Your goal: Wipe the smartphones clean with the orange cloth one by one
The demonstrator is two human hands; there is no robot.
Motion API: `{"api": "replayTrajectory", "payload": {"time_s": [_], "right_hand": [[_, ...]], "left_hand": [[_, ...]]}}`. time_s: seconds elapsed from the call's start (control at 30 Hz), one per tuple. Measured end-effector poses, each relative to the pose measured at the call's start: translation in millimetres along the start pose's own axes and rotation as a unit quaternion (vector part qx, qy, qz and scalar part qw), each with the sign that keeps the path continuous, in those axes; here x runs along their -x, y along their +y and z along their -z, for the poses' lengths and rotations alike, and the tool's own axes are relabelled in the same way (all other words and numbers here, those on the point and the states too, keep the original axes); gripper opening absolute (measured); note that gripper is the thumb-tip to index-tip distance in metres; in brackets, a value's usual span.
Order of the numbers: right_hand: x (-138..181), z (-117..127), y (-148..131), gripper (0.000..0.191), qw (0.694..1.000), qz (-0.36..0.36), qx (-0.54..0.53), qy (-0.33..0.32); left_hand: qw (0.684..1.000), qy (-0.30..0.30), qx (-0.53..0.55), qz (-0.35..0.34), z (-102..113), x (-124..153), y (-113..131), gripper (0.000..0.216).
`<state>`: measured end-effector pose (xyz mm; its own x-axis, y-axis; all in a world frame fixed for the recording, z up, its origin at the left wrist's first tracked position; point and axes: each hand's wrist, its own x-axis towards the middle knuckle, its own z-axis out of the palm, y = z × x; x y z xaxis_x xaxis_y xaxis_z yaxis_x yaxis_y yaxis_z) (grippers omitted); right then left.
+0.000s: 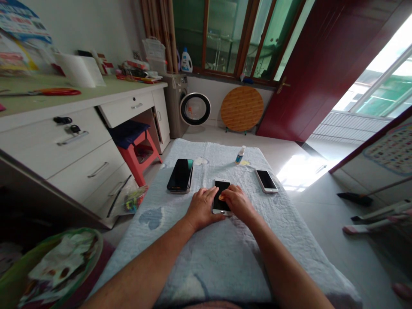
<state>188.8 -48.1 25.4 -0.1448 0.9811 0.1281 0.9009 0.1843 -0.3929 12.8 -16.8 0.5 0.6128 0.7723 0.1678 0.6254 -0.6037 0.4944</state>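
A white smartphone [221,207] with a dark screen lies flat on the pale blue cloth [206,253], between my hands. My left hand [201,208] holds it along its left side, fingers over the edge and thumb by the bottom end. Pinched in my right hand [240,201] is a small orange piece [221,198], perhaps a cloth or sponge, pressed on the screen. To the left lies a larger black phone [180,175]. Another white phone [266,180] rests at the right. Beyond them stands a small spray bottle [240,155] with a blue label.
Left of the covered table are a red stool [139,152], white drawers [77,143] and a waste bin [99,244] full of tissues. A washing machine [175,103] with its door open and a round wooden tabletop [242,108] stand at the far wall.
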Motion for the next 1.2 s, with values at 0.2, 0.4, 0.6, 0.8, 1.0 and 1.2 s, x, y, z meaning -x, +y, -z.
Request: {"api": "replayTrajectory", "payload": {"time_s": [0.2,0.4,0.6,0.8,1.0,1.2], "right_hand": [[-6.2,0.0,20.9,0.022,0.996,-0.064,0.044,0.039],[-2.6,9.6,45.8,0.021,0.993,-0.091,-0.027,0.071],[-1.9,1.2,43.5,0.020,0.987,-0.069,-0.094,0.111],[-5.7,-7.6,33.7,0.020,0.995,-0.033,-0.064,0.071],[-0.4,0.8,28.3,0.022,0.995,-0.018,-0.091,0.023],[10.2,17.7,15.7,0.017,0.988,0.009,-0.134,-0.071]], "left_hand": [[1.000,-0.012,-0.015,-0.017,0.8,0.4,-1.5,0.080],[0.999,-0.024,-0.018,-0.017,0.7,0.1,-3.8,0.080],[0.999,-0.040,-0.022,-0.019,2.6,-0.6,-5.0,0.080],[0.999,-0.041,-0.015,-0.021,2.8,-0.4,-5.5,0.079],[0.999,-0.040,-0.015,-0.021,4.1,-0.9,-4.0,0.080],[0.999,-0.046,-0.011,-0.013,7.4,-1.1,-1.3,0.081]]}}
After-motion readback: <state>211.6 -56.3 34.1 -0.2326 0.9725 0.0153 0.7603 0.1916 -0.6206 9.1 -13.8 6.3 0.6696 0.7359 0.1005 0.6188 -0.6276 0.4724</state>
